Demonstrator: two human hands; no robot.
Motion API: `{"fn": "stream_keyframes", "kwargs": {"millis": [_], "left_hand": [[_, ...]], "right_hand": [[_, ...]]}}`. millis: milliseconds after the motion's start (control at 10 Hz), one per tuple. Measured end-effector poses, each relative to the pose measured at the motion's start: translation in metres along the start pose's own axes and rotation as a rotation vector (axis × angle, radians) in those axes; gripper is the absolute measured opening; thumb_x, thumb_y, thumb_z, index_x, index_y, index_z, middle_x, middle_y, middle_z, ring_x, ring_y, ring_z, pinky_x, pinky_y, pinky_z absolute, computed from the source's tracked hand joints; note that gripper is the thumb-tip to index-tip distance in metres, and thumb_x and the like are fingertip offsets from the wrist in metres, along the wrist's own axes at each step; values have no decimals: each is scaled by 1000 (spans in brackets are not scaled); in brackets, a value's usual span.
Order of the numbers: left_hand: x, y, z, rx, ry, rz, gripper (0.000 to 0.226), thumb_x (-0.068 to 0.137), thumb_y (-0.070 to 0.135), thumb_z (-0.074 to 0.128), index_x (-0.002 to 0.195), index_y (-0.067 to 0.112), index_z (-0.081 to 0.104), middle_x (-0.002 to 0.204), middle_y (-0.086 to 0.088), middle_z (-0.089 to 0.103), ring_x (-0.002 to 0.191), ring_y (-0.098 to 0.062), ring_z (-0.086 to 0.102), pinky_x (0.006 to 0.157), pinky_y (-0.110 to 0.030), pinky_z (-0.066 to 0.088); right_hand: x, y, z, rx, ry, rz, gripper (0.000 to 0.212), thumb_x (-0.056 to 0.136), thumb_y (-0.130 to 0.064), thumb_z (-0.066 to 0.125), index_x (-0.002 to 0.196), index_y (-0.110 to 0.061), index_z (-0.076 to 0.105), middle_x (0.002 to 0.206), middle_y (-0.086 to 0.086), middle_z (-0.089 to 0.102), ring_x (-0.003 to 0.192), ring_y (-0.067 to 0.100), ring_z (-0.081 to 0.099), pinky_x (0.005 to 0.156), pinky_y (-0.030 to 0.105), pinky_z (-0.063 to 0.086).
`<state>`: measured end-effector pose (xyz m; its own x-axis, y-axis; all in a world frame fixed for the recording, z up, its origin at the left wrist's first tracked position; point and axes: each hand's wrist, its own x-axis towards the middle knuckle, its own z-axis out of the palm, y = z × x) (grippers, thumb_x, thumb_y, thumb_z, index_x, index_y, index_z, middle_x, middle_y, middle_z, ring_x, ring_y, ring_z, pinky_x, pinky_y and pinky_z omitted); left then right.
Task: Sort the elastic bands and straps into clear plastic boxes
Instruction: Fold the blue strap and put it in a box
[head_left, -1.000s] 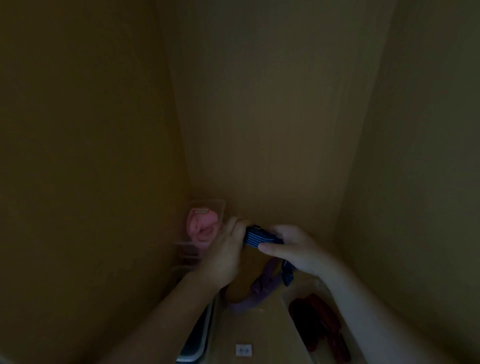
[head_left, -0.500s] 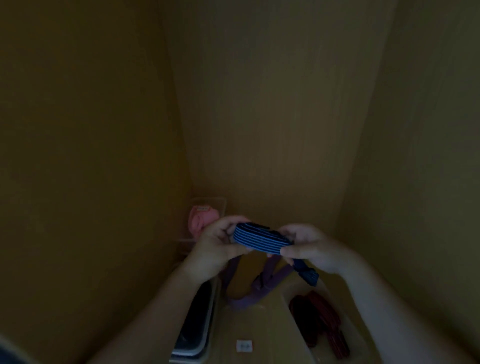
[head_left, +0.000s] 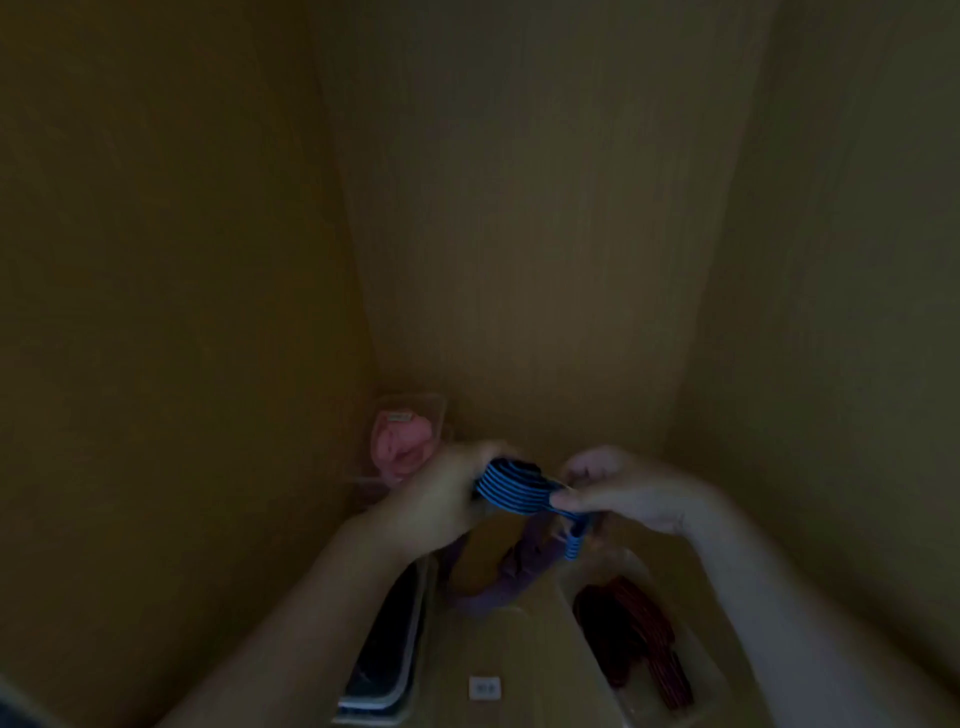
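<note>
Head view, dim light, frame slightly blurred. Both hands are raised together in front of the far corner of a wood-toned enclosure. The left hand (head_left: 436, 499) has its fingers curled round the left end of a blue elastic band with dark lengthwise stripes (head_left: 511, 488), which is bunched into a flat bundle. The right hand (head_left: 623, 493) pinches the bundle's right end between thumb and curled fingers. A short tail of the same band hangs down just below the right thumb. The band is held in the air between the two hands, above the wood-toned surface and clear of every box. Behind the left hand, in the far left corner, a clear plastic box (head_left: 439, 410) holds a rolled pink band (head_left: 402, 441). A loose purple strap (head_left: 498, 587) lies in a loop on the surface below the hands. To the right, near the right forearm, a second clear plastic box (head_left: 571, 577) contains dark red bands (head_left: 628, 623). To the left, partly under the left forearm, a box with a pale rim (head_left: 410, 649) holds something dark; I cannot tell what. A small white label (head_left: 484, 687) lies on the surface between these two near boxes.
</note>
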<state>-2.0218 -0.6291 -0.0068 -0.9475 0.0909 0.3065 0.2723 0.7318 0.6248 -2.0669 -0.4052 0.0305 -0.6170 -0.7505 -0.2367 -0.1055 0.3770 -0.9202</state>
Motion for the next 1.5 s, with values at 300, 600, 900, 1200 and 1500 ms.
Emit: {"fn": "stream_keyframes", "kwargs": {"millis": [300,600,900,1200,1500], "left_hand": [[-24,42,8,308,61,252,25,84,21,52,107,12,57,108,-5,55,95,-26,59,72,-43,50],[-43,28,44,102,136,288,49,80,1,64,128,8,56,137,-9,47,124,-18,49,98,-25,47],[-46,35,46,-425,-182,-91,78,76,13,80,141,23,38,120,5,50,102,-8,60,84,-17,50],[-32,51,82,-299,-206,72,45,79,21,77,121,16,61,104,8,55,93,-10,60,85,-25,51],[-65,30,115,-224,-85,-240,27,88,-3,59,113,5,62,89,-3,54,76,-13,53,66,-12,41]], "right_hand": [[2,8,22,492,130,-44,37,71,-12,63,104,3,64,96,17,71,88,27,67,70,38,57],[-23,12,45,220,256,-58,39,80,-7,75,117,-16,67,107,4,72,103,18,67,96,41,52],[-56,23,49,23,239,-22,56,85,7,63,112,-41,56,113,-21,67,114,-1,59,101,25,46],[-83,64,56,-230,599,46,54,72,-15,79,104,-52,55,105,-11,45,108,15,54,98,32,46],[-77,115,81,-69,661,306,24,73,-7,72,97,-11,69,77,3,66,72,15,65,53,19,44]]}}
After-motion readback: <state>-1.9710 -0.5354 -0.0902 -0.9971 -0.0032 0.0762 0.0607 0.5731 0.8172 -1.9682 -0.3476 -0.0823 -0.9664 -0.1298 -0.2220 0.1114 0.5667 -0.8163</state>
